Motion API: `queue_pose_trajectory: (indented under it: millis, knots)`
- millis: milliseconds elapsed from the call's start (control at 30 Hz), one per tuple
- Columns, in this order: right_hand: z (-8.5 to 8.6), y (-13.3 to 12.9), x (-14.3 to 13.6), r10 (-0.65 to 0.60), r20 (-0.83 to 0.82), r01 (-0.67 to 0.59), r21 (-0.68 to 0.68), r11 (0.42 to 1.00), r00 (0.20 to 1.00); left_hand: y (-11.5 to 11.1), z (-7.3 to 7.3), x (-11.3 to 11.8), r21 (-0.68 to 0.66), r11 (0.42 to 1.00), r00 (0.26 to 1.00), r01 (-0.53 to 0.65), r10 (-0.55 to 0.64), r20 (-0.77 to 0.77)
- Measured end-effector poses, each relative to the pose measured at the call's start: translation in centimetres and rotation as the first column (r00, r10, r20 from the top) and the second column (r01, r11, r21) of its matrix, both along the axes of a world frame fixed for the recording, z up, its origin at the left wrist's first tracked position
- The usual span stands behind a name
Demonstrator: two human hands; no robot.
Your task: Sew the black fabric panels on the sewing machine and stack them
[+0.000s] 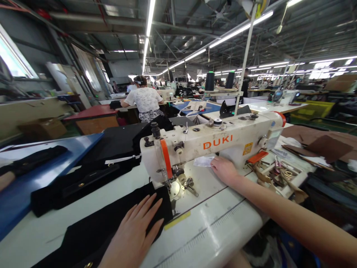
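Observation:
My left hand (pixel 136 227) lies flat with fingers stretched out on a black fabric piece (pixel 106 216), left of the needle area of a white sewing machine (pixel 192 141). A brass-coloured snap or eyelet shows on the fabric near my wrist. Beneath the machine's arm, my right hand (pixel 224 170) reaches in with its fingers closed at the right end of a white label (pixel 203 161), which lies on the machine bed. The fingertips are partly hidden. The presser foot and needle plate (pixel 175 189) stand between my two hands.
More black fabric pieces (pixel 83 182) lie behind and left, beside a blue tabletop (pixel 50 178). At the left edge another person's hand (pixel 5 180) shows. A tray (pixel 288 175) with scissors and scraps stands right. Ahead sits a co-worker (pixel 145 98); thread cones (pixel 209 81) stand beyond the machine.

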State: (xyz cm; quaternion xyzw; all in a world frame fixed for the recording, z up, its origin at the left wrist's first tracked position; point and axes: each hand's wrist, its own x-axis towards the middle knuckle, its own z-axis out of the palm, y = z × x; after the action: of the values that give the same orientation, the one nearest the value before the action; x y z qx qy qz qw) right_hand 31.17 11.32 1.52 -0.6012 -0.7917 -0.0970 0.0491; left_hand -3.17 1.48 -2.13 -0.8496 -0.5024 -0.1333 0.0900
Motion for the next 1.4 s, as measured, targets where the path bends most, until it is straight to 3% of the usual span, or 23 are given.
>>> queue_pose_trajectory:
  millis: [300, 600, 867, 1100, 1200, 1300, 1400]
  knots:
    - [-0.8, -0.3, 0.1, 0.043, -0.011, -0.043, 0.008, 0.999, 0.999, -0.7, 1.1, 0.7, -0.115, 0.993, 0.998, -0.041, 0.046, 0.041]
    - [0.4, -0.1, -0.2, -0.061, -0.151, 0.062, -0.001, 0.998, 0.987, -0.8, 1.3, 0.9, -0.151, 0.987, 0.998, -0.054, 0.059, 0.027]
    - [0.4, 0.8, 0.2, -0.083, -0.257, 0.065, -0.075, 0.995, 0.963, -0.1, 0.3, 0.4, -0.075, 0.996, 0.999, -0.043, 0.045, 0.026]
    - [1.5, 0.5, 0.3, -0.090, -0.251, 0.087, -0.023, 0.996, 0.964, 0.4, 0.0, -0.2, 0.065, 0.998, 0.999, 0.015, -0.019, 0.051]
    - [2.3, -1.5, -0.6, -0.006, -0.222, 0.008, 0.006, 1.000, 0.975, -0.5, 1.3, 0.2, 0.196, 0.980, 0.994, 0.038, -0.058, 0.098]
    - [2.5, -4.9, -3.1, 0.199, -0.160, -0.198, 0.021, 0.980, 0.967, -2.1, 2.9, 2.0, 0.319, 0.936, 0.981, 0.148, -0.179, 0.071]
    - [1.7, -8.4, -6.8, 0.542, -0.023, -0.538, 0.101, 0.837, 0.840, -3.3, 3.5, 4.2, 0.347, 0.885, 0.947, 0.311, -0.320, -0.032]
